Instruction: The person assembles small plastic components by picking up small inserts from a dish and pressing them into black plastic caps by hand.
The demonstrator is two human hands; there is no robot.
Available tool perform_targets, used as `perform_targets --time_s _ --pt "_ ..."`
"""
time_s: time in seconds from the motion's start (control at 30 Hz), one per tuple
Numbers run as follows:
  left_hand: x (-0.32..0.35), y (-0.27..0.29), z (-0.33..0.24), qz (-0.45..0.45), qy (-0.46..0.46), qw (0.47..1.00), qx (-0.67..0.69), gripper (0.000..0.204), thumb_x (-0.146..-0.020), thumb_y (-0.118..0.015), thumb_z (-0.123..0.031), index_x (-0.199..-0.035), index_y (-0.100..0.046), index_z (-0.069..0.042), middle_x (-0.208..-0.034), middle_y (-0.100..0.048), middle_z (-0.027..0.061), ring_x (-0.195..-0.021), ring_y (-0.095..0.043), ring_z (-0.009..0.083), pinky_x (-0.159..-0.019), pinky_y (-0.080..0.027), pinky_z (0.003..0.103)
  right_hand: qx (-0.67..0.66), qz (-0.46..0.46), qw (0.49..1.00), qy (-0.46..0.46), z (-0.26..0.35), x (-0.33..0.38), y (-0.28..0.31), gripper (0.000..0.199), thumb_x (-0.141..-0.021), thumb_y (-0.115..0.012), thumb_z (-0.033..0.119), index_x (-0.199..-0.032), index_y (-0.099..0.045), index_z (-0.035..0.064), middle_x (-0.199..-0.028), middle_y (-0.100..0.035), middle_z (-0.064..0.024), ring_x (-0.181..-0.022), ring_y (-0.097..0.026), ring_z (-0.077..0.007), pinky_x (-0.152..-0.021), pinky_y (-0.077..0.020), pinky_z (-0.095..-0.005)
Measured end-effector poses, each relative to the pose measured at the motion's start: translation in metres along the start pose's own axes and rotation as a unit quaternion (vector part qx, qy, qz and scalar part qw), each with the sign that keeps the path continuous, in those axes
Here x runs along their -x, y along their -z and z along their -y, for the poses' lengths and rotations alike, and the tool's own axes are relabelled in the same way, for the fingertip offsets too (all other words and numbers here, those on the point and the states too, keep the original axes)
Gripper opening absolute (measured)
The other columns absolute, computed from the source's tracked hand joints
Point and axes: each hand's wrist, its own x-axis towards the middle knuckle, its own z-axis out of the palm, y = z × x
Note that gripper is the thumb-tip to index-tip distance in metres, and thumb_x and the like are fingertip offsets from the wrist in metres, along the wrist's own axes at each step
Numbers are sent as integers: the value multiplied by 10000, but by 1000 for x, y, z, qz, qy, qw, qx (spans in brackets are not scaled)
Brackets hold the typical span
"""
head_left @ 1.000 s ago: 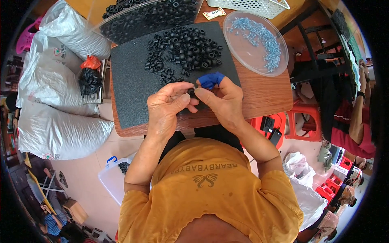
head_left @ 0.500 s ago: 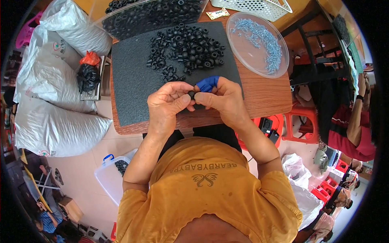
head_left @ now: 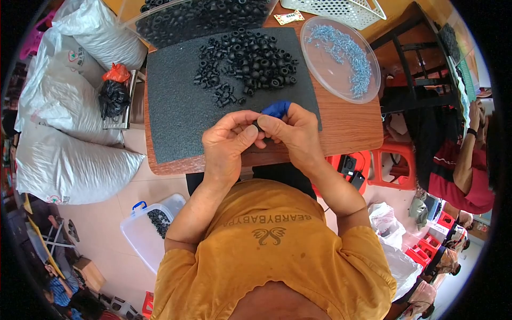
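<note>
"What lies on the table's (head_left: 352,128) left?"

"A dark mat (head_left: 173,101), bearing black parts (head_left: 266,66)."

"And each grip?"

"Left hand (head_left: 225,145) pinches a small black piece (head_left: 257,126) above the mat; right hand (head_left: 300,132) pinches it too. Rightward, a clear lid (head_left: 329,72) holds blue bits (head_left: 358,70)."

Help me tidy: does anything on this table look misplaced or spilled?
No spill or damage shows. Only the patterned packet or card seems odd, loose between clear bin and white basket, looking nothing like the black parts.
</note>
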Motion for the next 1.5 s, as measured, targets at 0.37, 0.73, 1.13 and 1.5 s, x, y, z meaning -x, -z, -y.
perform_targets --time_s 0.37,0.73,1.13,1.5 --pt "9 3 4 -24 -19 999 -27 208 -928 -627 -49 -1118 -607 31 -933 -647 76 -753 -615 112 -659 -535 239 53 -14 998 42 -8 0 -8 203 -888 -703 161 -829 -632 -20 -722 -651 -44 -677 -599 -88 -564 -467 -258" --pt "6 23 -10 -10 -10 994 104 167 -950 -589 -41 -1103 -609 20 -937 -650 116 -663 -620 149 -580 -523 271 520 -15 730 444 -26 -52 -22 155 -691 -709 89 -694 -564 34 -704 -553 -123 -702 -556 -299 -576 -460 -368" --pt "5 25 -8 -22 25 994 106 170 -957 -589 -63 -1099 -615 26 -939 -656 133 -669 -614 142 -597 -518 270 507 1 762 403 -23 -47 -12 132 -671 -672 34 -714 -549 13 -757 -560 -144 -755 -568 -318 -606 -479 -422" --pt "1 12 -6 13 31 997 64 225 -964 -586 -102 -1144 -572 33 -909 -650 116 -677 -633 170 -586 -520 281 208 53 953 214 16 -9 3 89 -794 -713 39 -868 -664 32 -770 -579 -88 -693 -554 -203 -592 -455 -300"
